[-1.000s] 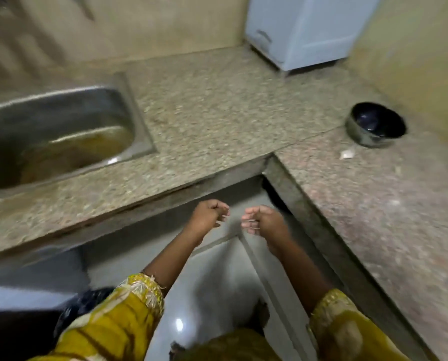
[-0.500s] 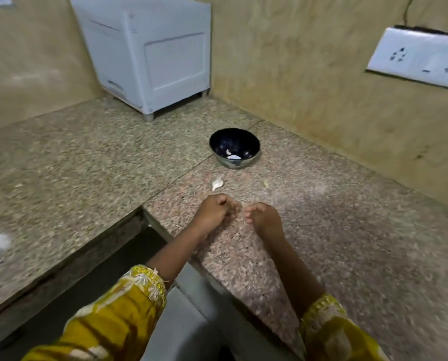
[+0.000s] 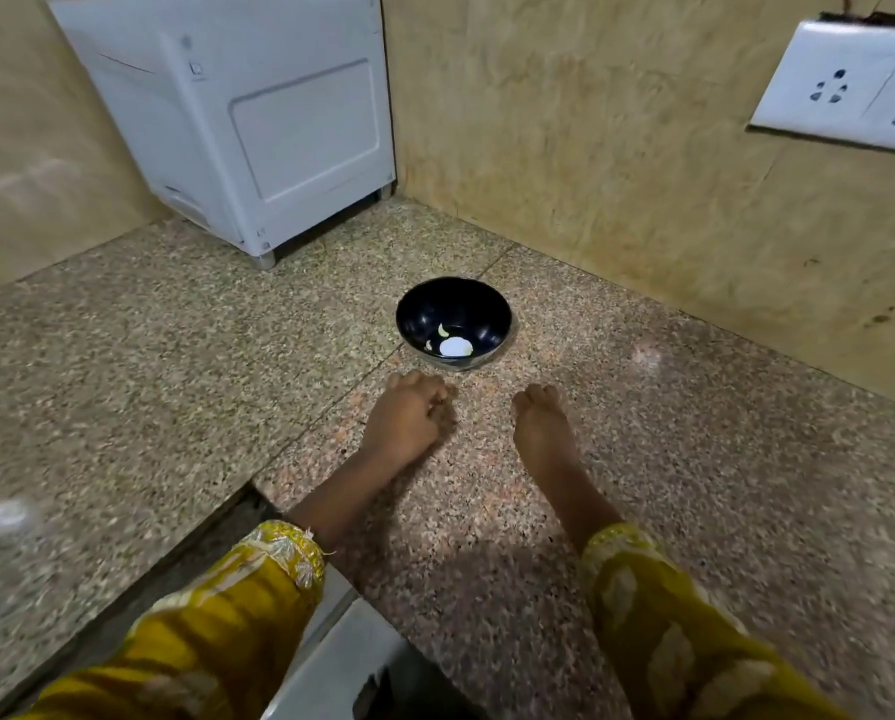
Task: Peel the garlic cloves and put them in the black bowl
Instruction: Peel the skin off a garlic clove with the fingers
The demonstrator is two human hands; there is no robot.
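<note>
Facing black bowl (image 3: 487,314), left hand (image 3: 406,415), right hand (image 3: 541,423)

left hand (image 3: 403,418) — grasp hidden under fingers (image 3: 420,391) | switch plate (image 3: 845,80) — cut off right

Speckled granite counter (image 3: 175,381) running into a corner between tan walls. In that corner, a white boxy appliance (image 3: 242,111) on short feet; on the right wall, a white socket plate (image 3: 845,90). Out from the corner, a black bowl (image 3: 487,309) upright on the counter, with a few pale pieces (image 3: 455,347) lying at its bottom. Just in front of the bowl, left hand (image 3: 409,415) resting on the counter, fingers curled in against the thumb, anything inside the curl hidden. Near it but apart, right hand (image 3: 541,423) back-up on the counter, fingertips bent down out of sight. Both arms in yellow patterned sleeves (image 3: 237,605).
</note>
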